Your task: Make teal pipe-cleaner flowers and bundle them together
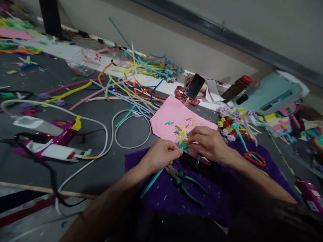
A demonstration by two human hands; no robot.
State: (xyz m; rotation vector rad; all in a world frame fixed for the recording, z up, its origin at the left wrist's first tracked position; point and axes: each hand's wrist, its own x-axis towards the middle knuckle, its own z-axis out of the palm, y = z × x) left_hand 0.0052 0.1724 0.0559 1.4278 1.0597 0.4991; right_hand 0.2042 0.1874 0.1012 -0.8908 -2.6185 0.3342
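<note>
Viewed from my distant post, where only the head camera serves me, the holdings are as follows.

Item one: a small teal fuzzy piece (pixel 183 146), between the two hands, over the near part of a pink sheet (pixel 169 112). I judge it very light, soft and springy, easily crushed in its loops; best held at a firm, gathered part, with thumb and fingertip only.

Left hand (pixel 161 155): thumb and forefinger pinching the near-left edge of the teal piece. Right hand (pixel 209 143): fingers bent at its other side; whether they grip it I cannot tell. A thin shiny rod (pixel 198 160) shows below that palm (its nature unclear to me).

Just beyond the fingertips: yellow and purple snippets (pixel 180 132), scattered on the sheet. Just below the left hand: pliers (pixel 178 177) with teal handles and a teal strip (pixel 151 184), both on a purple cloth (pixel 133 163).

Well left of the hands, on the grey tabletop (pixel 101 174): a magenta-and-white corded tool (pixel 60 148). Beyond the left hand: loose fuzzy stems (pixel 121 89). Beyond the right hand: a phone (pixel 195 85) and a bundle of fuzzy flowers (pixel 230 122).
</note>
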